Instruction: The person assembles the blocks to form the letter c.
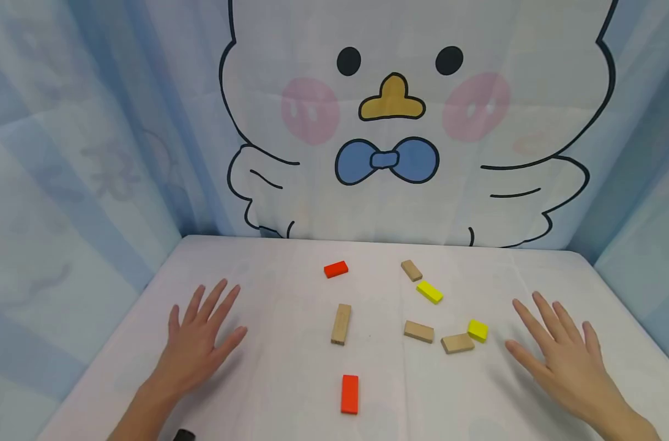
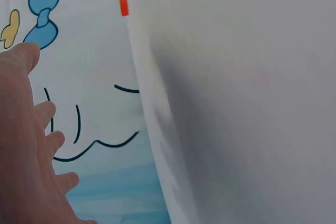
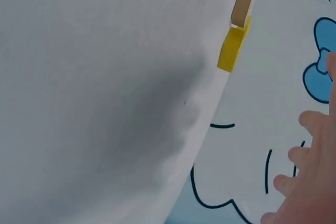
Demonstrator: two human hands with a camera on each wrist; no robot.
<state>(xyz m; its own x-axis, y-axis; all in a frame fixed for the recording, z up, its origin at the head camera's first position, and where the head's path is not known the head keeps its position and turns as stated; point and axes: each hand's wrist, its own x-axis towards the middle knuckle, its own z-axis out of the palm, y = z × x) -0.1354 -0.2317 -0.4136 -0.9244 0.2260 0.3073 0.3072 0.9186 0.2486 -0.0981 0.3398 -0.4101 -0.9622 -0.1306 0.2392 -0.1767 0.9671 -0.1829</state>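
My left hand [image 1: 193, 346], fingers spread and straight, is held over the left side of the white table with nothing in it. On the right side my right hand [image 1: 565, 361] is spread the same way, also holding nothing. Nearest to the right hand is a yellow block [image 1: 478, 331], close against a wooden block [image 1: 458, 343]. Another wooden block [image 1: 418, 331] lies just left of these. A longer wooden block [image 1: 341, 324] sits mid-table, between the hands. In front of it lies a red block [image 1: 349, 394]; a second red block [image 1: 336, 269] is farther back.
Toward the back, a wooden block [image 1: 411, 270] lies by a yellow block [image 1: 429, 292]. A curtain [image 1: 389, 208] with a cartoon figure hangs behind the white table [image 1: 290, 416], and blue-white curtains flank it. A small black object [image 1: 184, 435] shows at the bottom left edge.
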